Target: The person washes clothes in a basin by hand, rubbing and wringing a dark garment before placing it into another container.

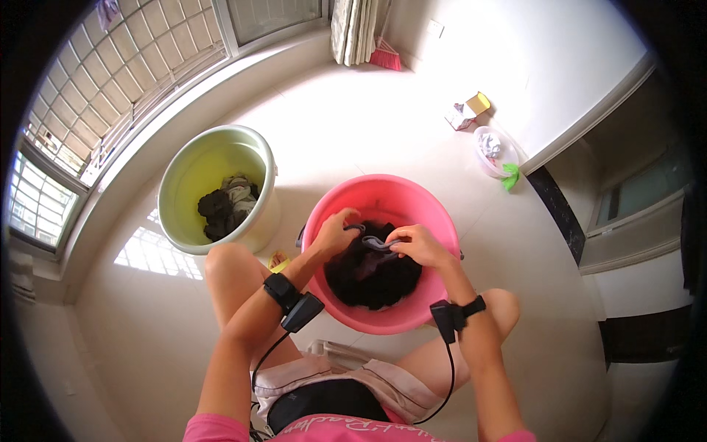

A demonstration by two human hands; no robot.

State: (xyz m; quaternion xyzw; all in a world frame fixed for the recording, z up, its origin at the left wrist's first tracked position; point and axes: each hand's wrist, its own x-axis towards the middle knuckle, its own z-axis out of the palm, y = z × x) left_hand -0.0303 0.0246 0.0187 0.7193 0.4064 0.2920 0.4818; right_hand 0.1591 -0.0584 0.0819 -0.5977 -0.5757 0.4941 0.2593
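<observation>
A pink plastic bucket point(381, 326) stands between my knees with dark, nearly black clothes point(373, 287) inside. Over its opening, my right hand point(420, 244) pinches the grey band of a garment point(376, 243) between thumb and fingers. My left hand point(336, 235) is at the bucket's left inner side, its fingers closed on a dark grey edge of cloth. That edge appears to belong to the same garment, though the dark pile makes its outline hard to follow. Below both hands, the clothes cover the bucket's bottom.
To the left stands a large pale green tub point(265, 210) holding dark and grey clothes point(226, 207). A small waste basket point(486, 166) and an opened box point(461, 115) are by the right wall. A pink broom point(385, 57) leans beside a curtain point(353, 33). Cables hang from my wrist devices.
</observation>
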